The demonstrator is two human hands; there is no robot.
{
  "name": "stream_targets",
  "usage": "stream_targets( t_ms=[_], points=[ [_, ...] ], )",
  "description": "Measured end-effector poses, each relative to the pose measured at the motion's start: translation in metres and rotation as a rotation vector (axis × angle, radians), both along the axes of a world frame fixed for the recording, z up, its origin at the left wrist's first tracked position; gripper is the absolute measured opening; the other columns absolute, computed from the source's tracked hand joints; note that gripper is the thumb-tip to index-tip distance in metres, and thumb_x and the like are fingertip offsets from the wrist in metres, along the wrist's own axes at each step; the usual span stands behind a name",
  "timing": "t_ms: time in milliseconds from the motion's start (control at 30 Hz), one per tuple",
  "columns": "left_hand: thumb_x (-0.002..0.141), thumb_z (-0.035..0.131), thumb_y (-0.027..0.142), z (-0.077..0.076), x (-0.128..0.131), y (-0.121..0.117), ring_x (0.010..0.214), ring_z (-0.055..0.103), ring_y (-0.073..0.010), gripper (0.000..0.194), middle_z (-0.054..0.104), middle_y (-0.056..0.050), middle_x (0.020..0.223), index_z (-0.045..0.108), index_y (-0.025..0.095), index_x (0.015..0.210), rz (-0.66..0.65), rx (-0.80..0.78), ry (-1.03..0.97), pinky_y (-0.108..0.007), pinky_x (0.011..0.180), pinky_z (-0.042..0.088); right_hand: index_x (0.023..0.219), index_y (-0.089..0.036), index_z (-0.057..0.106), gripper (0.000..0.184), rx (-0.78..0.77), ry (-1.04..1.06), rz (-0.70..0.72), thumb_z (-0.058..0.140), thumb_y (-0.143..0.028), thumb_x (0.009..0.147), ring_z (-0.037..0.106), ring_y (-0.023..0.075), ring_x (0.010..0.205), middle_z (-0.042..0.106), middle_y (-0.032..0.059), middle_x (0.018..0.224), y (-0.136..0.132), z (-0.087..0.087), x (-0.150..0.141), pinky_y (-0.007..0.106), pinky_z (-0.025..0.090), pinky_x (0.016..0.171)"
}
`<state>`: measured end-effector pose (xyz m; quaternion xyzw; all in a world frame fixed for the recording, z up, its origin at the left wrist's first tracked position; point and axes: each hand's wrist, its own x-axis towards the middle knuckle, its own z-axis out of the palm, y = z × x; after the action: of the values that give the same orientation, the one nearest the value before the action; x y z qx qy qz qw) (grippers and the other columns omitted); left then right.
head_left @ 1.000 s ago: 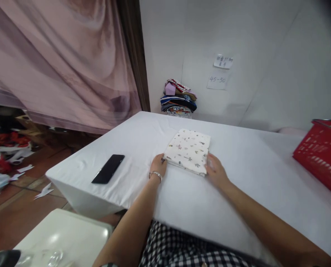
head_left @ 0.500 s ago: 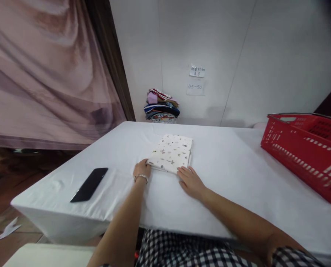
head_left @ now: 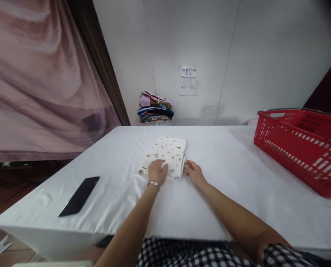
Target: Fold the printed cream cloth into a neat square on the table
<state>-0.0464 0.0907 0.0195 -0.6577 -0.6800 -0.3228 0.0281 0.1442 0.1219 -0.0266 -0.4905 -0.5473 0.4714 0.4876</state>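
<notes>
A folded white cloth (head_left: pixel 169 152) with small printed motifs lies on the white-covered table in front of me. My left hand (head_left: pixel 157 172), with a bracelet at the wrist, rests on the near part of the cloth, thumb and fingers apart. At the near right edge of the cloth is my right hand (head_left: pixel 194 173), its fingers closed about that edge; the fingertips are partly hidden there.
A black phone (head_left: pixel 79 196) lies on the table (head_left: pixel 121 155) at left. The red plastic basket (head_left: pixel 298 148) stands at right. Behind the far edge is a pile of folded fabrics (head_left: pixel 155 109), by a wall with paper notes (head_left: pixel 188 87). A pink curtain (head_left: pixel 43 81) hangs at left.
My left hand has moved from the cloth's near left corner rightward onto its top. My right hand has shifted from the near right corner to the right edge. The view has swung slightly right.
</notes>
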Motion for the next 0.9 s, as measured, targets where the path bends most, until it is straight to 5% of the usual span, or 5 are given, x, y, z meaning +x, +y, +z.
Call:
stream_targets(
  t_ms=[133, 233, 500, 700, 900],
  points=[
    [0.074, 0.055, 0.046, 0.004, 0.053, 0.021, 0.097, 0.051, -0.0214, 0.035, 0.06, -0.007, 0.1, 0.061, 0.019, 0.096, -0.046, -0.155, 0.061, -0.032, 0.085, 0.038, 0.123, -0.018, 0.045, 0.054, -0.089, 0.12, 0.059, 0.054, -0.021, 0.07, 0.06, 0.0147, 0.079, 0.059, 0.0087, 0.113, 0.004, -0.003, 0.002, 0.023, 0.048, 0.056],
    [0.068, 0.058, 0.051, 0.005, 0.067, 0.037, 0.098, 0.052, -0.0234, 0.043, 0.059, -0.009, 0.102, 0.06, 0.018, 0.096, 0.016, -0.346, 0.066, -0.033, 0.08, 0.04, 0.126, -0.019, 0.042, 0.06, -0.105, 0.146, 0.104, 0.056, -0.019, 0.068, 0.058, 0.0116, 0.07, 0.059, 0.0081, 0.112, 0.004, -0.001, 0.004, 0.021, 0.047, 0.053],
    [0.073, 0.049, 0.032, 0.012, 0.053, 0.049, 0.082, 0.058, -0.0182, 0.022, 0.066, -0.006, 0.088, 0.066, 0.02, 0.079, -0.009, -0.551, -0.09, -0.025, 0.068, 0.04, 0.109, -0.016, 0.055, 0.043, -0.144, 0.176, 0.079, 0.053, -0.016, 0.066, 0.061, 0.014, 0.072, 0.063, 0.0081, 0.102, 0.008, 0.009, 0.008, 0.019, 0.044, 0.046],
    [0.074, 0.047, 0.031, 0.009, 0.051, 0.048, 0.071, 0.057, -0.0144, 0.022, 0.067, -0.003, 0.077, 0.067, 0.02, 0.075, -0.002, -0.553, -0.134, -0.022, 0.059, 0.037, 0.094, -0.017, 0.06, 0.024, -0.093, -0.09, 0.008, 0.047, -0.02, 0.074, 0.06, 0.01, 0.063, 0.067, 0.004, 0.089, 0.034, 0.037, 0.002, 0.016, 0.043, 0.043],
    [0.075, 0.045, 0.029, 0.007, 0.052, 0.047, 0.066, 0.055, -0.0132, 0.023, 0.066, -0.003, 0.073, 0.065, 0.019, 0.07, 0.02, -0.532, -0.15, -0.022, 0.056, 0.035, 0.054, -0.013, 0.06, 0.021, -0.193, -0.247, 0.042, 0.051, -0.022, 0.071, 0.046, 0.0071, 0.034, 0.056, 0.0008, 0.042, 0.058, 0.031, -0.01, 0.017, 0.035, 0.039]
  ],
)
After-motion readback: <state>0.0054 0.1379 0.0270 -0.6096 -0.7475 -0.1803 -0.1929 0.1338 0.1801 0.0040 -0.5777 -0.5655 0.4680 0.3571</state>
